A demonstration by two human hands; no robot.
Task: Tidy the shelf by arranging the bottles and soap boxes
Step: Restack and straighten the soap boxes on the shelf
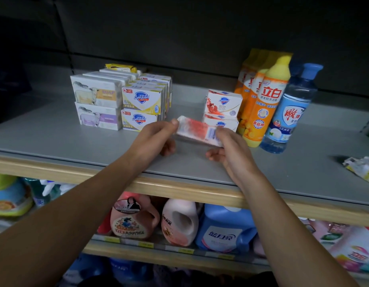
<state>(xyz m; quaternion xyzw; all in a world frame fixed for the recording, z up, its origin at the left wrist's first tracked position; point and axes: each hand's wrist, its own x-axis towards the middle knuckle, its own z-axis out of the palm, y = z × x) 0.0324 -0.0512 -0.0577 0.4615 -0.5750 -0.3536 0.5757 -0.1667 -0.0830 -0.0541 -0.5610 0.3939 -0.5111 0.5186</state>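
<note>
**Both hands hold a red-and-white soap box above the grey shelf**

A red-and-white soap box [197, 131], blurred, is held just above the grey shelf [55, 137], in front of a stack of two more red-and-white Safeguard boxes [222, 110]. The left hand [156, 139] pinches the box's left end, thumb on top and fingers curled beneath. The right hand [231, 152] grips the right end by the barcode, fingers [225, 134] clamped over the top edge and thumb below.

To the left, well apart from the held box, stand two rows of boxes stacked two high. The white soap boxes with a sheep picture [96, 106] are on the outside, and touching them on the right are the yellow-and-white Safeguard boxes [141, 108]. A yellow packet [121, 67] lies behind these rows.

To the right of the red-and-white stack, a row of orange dish-soap bottles with yellow caps [264, 100] runs back toward the wall. A clear blue-capped bottle [291, 112] stands upright just beside the front one and holds a clear liquid. A crumpled wrapper [360, 166] lies near the shelf's right edge.

The shelf below holds detergent jugs: a pink one with a round label [131, 216], a pale pink one with a handle [179, 220] and a blue one [225, 228], side by side.
</note>
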